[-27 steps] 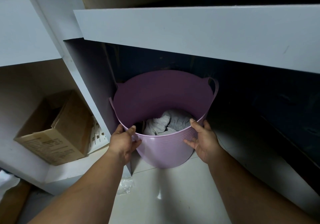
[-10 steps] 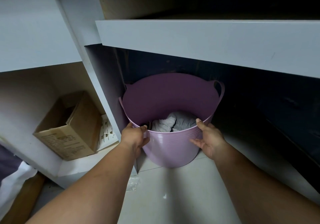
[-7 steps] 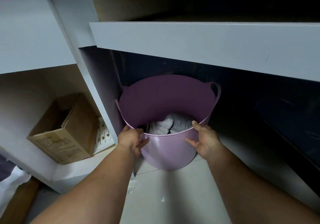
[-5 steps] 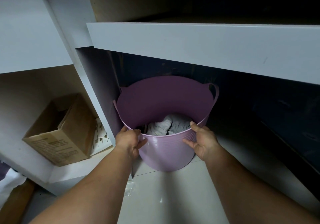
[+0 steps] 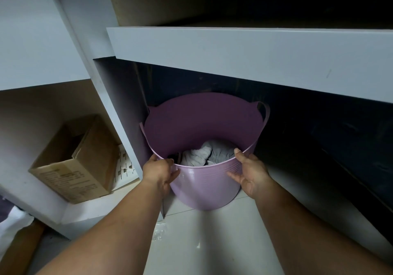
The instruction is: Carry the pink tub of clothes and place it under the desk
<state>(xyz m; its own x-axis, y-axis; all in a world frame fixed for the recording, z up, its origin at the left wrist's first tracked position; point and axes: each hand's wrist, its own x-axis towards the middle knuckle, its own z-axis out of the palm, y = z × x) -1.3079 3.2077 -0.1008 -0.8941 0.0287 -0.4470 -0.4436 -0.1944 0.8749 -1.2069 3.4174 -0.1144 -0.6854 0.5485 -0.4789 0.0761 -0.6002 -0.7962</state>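
**Tub at the mouth of the desk recess, both hands on its near rim**

The left hand [image 5: 159, 171] is closed over the near-left rim of the pink tub [image 5: 205, 186], fingers curled inside and thumb outside. The right hand [image 5: 249, 173] is pressed against the near-right wall, thumb hooked over the rim and fingers spread along the ribbed outside (more a brace than a full clasp). Between them, low in the tub, lie the clothes [image 5: 204, 154], a pale grey bundle.

The tub stands on the pale floor [image 5: 204, 242], its far half already below the desk front [image 5: 255, 61] and its near half out in the open.

What could go wrong, as I judge it: the tub's left side sits just beside the upright desk panel [image 5: 125, 130], and its left handle looks to be touching or nearly touching it, so a push angled leftward could jam or scrape there. The soft rim may fold under the grip, which would tilt the tub rather than slide it. Raising it would bring the far rim closer to the desk front.

The far recess is nearly black; whether anything stands behind the tub cannot be told. The tub's base is hidden by its own wall. To the left, a cardboard box [image 5: 80, 162] lies tipped in a separate compartment, its print unreadable.
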